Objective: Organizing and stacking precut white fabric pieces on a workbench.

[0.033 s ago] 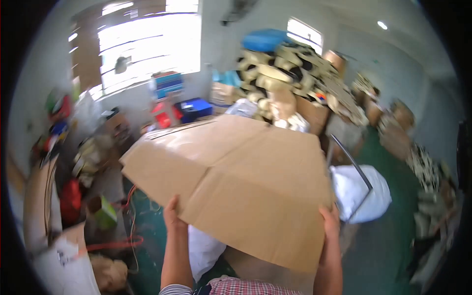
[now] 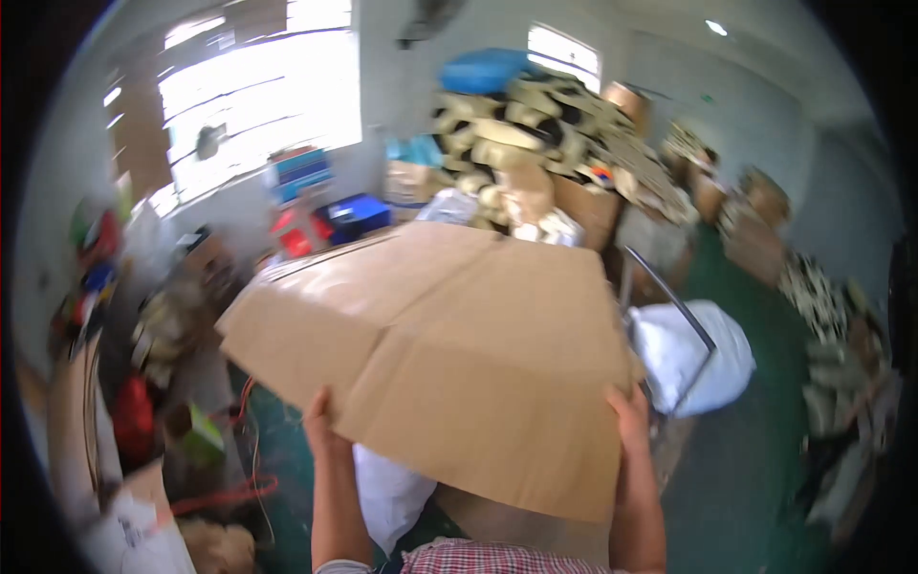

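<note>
A large flattened brown cardboard box, with creases across it, is held out before me at about waist height. My left hand grips its near left edge, the fingers hidden under the board. At the right edge my right hand is closed round the cardboard in the same way. The board tilts, its far end pointing toward the window side. Below its near edge a white sack partly shows.
A stuffed white sack sits to the right beside a bent metal bar. Behind rises a tall heap of cream and black pieces. A blue box stands under the window. An orange cord lies on the green floor at left.
The whole scene has shifted slightly left and up in view, as my head turns a little. Both hands still hold the cardboard, which stays in nearly the same pose.
</note>
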The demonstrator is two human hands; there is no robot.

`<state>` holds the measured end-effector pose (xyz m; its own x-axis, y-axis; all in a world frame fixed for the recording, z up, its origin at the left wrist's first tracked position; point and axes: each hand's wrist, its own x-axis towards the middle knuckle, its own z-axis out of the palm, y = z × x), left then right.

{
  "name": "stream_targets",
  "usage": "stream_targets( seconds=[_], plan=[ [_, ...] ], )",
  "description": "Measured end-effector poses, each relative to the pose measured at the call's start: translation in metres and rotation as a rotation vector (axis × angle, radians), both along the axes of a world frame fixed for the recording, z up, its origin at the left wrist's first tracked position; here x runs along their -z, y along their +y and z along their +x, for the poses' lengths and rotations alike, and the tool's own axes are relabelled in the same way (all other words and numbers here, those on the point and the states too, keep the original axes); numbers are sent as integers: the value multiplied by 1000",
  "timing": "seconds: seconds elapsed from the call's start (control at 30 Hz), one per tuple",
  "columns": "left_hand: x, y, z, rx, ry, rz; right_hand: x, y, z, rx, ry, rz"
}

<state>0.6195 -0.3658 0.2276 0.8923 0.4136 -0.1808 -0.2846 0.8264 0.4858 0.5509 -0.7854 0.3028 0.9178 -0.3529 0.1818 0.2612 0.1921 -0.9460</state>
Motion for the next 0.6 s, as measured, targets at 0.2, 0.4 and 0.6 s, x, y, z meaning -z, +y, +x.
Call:
stream_targets(
  seconds=[0.2,0.4,0.6],
  plan=[
    [-11,-1,72,180,-138,109,9,-23,118,-172,-7,120],
    [-1,-46,108,138,-111,206,44,-64,228,-404,-51,227],
    [18,-88,82,-84,146,1123,248,-188,329,-125,355,30]
  ],
)
